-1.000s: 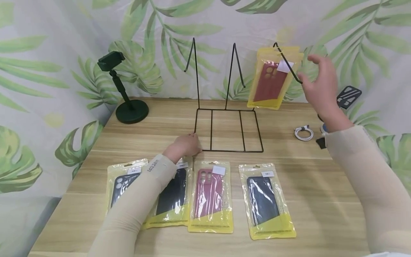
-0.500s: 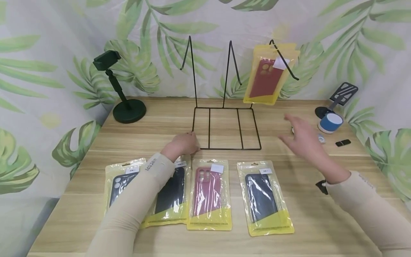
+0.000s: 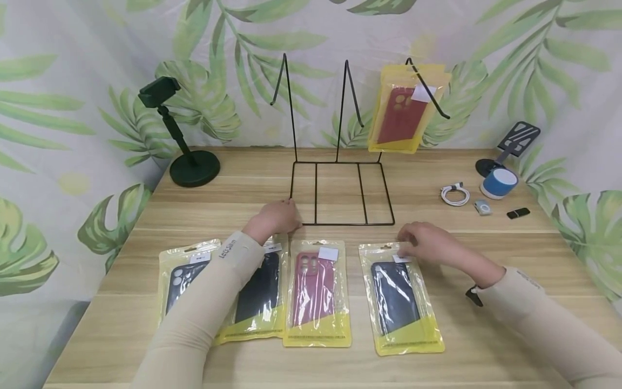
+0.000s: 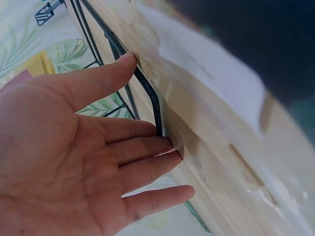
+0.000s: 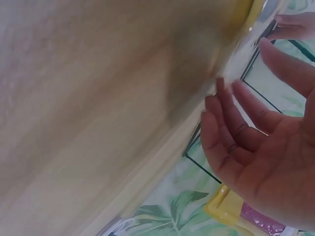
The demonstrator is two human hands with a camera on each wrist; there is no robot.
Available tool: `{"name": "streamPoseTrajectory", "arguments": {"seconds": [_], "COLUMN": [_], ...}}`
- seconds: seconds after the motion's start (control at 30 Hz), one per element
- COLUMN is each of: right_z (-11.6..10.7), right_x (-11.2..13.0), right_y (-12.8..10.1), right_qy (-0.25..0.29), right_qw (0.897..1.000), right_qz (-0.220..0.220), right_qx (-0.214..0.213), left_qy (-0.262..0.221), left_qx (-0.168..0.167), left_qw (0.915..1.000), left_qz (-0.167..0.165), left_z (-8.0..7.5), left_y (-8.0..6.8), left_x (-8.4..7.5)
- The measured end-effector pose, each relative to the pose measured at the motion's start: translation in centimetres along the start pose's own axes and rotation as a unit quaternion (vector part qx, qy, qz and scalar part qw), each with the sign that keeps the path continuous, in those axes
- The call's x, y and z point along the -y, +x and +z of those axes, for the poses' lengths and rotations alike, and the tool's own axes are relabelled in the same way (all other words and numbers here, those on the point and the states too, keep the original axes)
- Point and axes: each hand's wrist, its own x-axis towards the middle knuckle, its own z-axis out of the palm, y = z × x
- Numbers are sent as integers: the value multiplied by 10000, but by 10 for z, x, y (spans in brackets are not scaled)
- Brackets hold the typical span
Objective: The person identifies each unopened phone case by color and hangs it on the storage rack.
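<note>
Table (image 3: 437, 302): light wood.
Front row: four bagged phone cases (image 3: 317, 294).
Middle: wire rack (image 3: 340, 192).
Left: green stand (image 3: 193, 167).
Right: cable (image 3: 455, 194), blue speaker (image 3: 499, 182).

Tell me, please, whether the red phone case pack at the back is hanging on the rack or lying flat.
Hanging: the red case pack dangles from the wire rack's right hook, above the table.

Five packaged phone cases (image 3: 407, 300), two stands (image 3: 187, 135)
</note>
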Motion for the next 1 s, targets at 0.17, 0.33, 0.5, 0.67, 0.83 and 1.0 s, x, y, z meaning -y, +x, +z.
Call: {"name": "streamPoseTrajectory", "arguments": {"seconds": [0.17,0.33,0.5,0.67,0.83,1.0], "right_z": [0,0,-2,-12,-23,-28], "right_x": [-3,-4,-4,2,13,23], "right_y": [5,5,3,-5,-15,-24], "right_qy": [-53,-1,193,400,741,787], "right_qw": [10000,10000,9996,9968,9832,9593], "right_qz": [74,99,84,20,-345,-1049], "right_qx": [31,5,-167,-691,-1631,-2501], "left_qy": [-78,-43,0,20,29,20], "left_qx": [-6,-41,-43,3,21,1], "left_qw": [10000,10000,10000,10000,10000,10000], "left_qz": [-6,12,38,51,38,51], "left_z": [1,0,-1,0,1,1], "left_y": [0,0,-3,-1,-1,0], "left_x": [0,0,-1,1,1,1]}}
